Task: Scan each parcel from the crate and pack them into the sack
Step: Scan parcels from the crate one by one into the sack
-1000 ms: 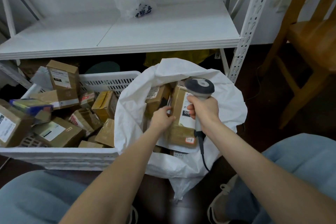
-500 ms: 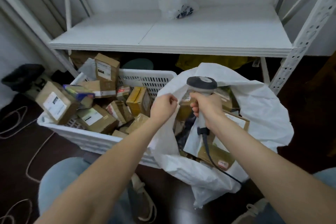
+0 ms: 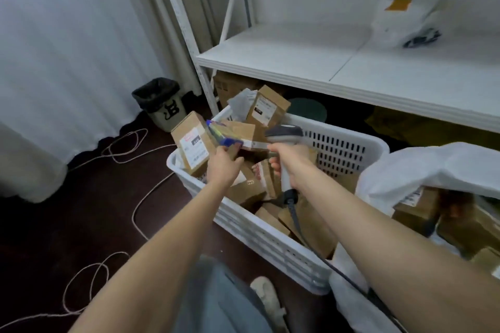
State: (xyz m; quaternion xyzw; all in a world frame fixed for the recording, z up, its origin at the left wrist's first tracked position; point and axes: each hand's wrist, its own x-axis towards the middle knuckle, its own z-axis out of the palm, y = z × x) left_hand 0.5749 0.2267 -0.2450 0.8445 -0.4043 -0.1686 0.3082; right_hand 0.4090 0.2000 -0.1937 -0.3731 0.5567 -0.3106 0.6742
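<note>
A white slotted crate (image 3: 270, 235) on the floor holds several brown cardboard parcels. On top at its far left lies a blue-and-yellow parcel (image 3: 220, 131), next to a labelled box (image 3: 192, 143). My left hand (image 3: 223, 166) reaches into the crate, fingertips touching the near end of the blue-and-yellow parcel and thumb apart from it. My right hand (image 3: 289, 161) grips the handle of a grey barcode scanner (image 3: 284, 132) over the crate, its cable trailing down. At the right edge the white sack (image 3: 433, 167) stands open with parcels inside.
A white metal shelf (image 3: 311, 62) stands behind the crate, with a white plastic bag (image 3: 405, 24) on it. A small bin (image 3: 161, 103) sits by the curtain, and cables (image 3: 121, 149) loop over the dark floor at left. My knee (image 3: 216, 303) is below.
My view swung left from the sack to the crate. My left hand left the sack's rim and moved to the blue-and-yellow parcel. The scanner moved over the crate too.
</note>
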